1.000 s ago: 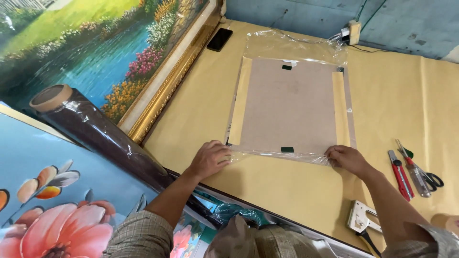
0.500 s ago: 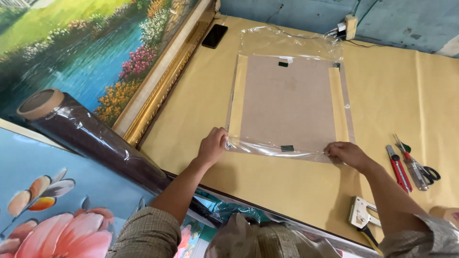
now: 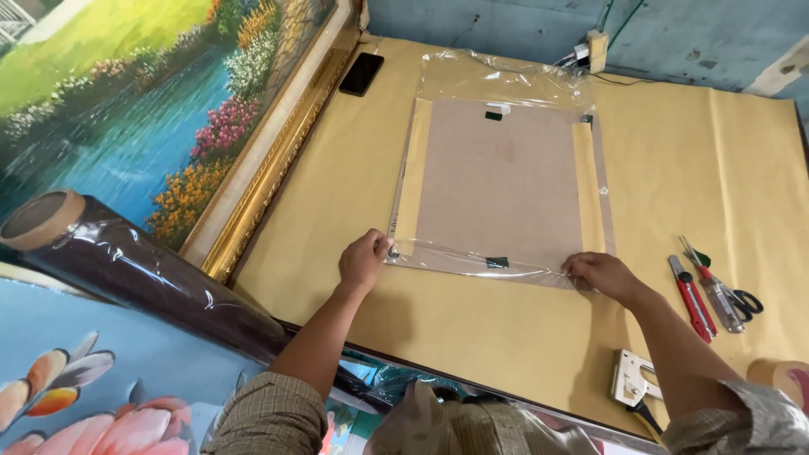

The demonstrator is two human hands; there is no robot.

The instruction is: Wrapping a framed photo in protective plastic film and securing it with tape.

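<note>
Head view: both hands down on the near edge of a flat board (image 3: 501,181) wrapped in clear plastic film (image 3: 506,76). Left hand (image 3: 364,259) closed over the near-left corner, fingers curled and pinching film against the board edge; right hand (image 3: 600,275) flat-curled at the near-right corner, fingertips pressing film down, whether actually gripping it cannot be told. Board lying flat mid-bench on tan kraft paper (image 3: 725,168), long side running away, two pale strips along left and right edges, small dark tabs at near and far ends. Film loose and wrinkled past the far end, folded under or over at the near edge; exact fold not readable. Risks, as judged: uneven pull from the two corners likely to skew or crease the film; slack at the far end could bunch or trap air; a hard tug at a corner could tear thin film on the board edge; board free on smooth paper, so may slide. Red utility knife (image 3: 693,297) and scissors (image 3: 726,295) near the right forearm, staple gun (image 3: 630,381) just beside the right elbow; a sweep of the arm could knock them. Film roll (image 3: 143,274) at left, resting against a framed landscape painting (image 3: 126,109); phone (image 3: 361,74) by the frame. Containers: none seen on the bench; the film wrap is the only enclosure, holding the board alone.
</note>
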